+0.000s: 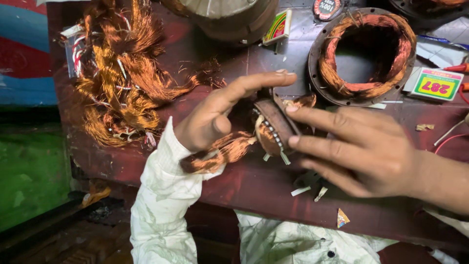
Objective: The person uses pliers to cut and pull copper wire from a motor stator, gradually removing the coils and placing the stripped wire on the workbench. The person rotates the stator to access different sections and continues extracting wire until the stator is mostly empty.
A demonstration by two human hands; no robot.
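Copper-wound stator core (273,128), small and dark with white insulating slips poking from its slots, is held above the front part of a dark red workbench (254,188), between the two hands. It is gripped from the left by the left hand (215,115), whose index finger is stretched over its top and whose thumb is pressed to its near side, and from the right by the right hand (364,149), whose fingertips are laid on its outer edge. A loose hank of copper wire (220,152) is seen trailing from the core across the left wrist and its white sleeve. Farther left, a large tangle of stripped copper wire (119,73) is heaped on the bench. Behind the hands, a big round stator (364,54) with a copper ring winding is laid flat. To its right a small rectangular box (436,84), green-edged with a yellow and red face, is placed; a similar green and yellow box (279,27) is propped near the top centre, and a round red-and-white label (326,8) is partly seen at the top edge.
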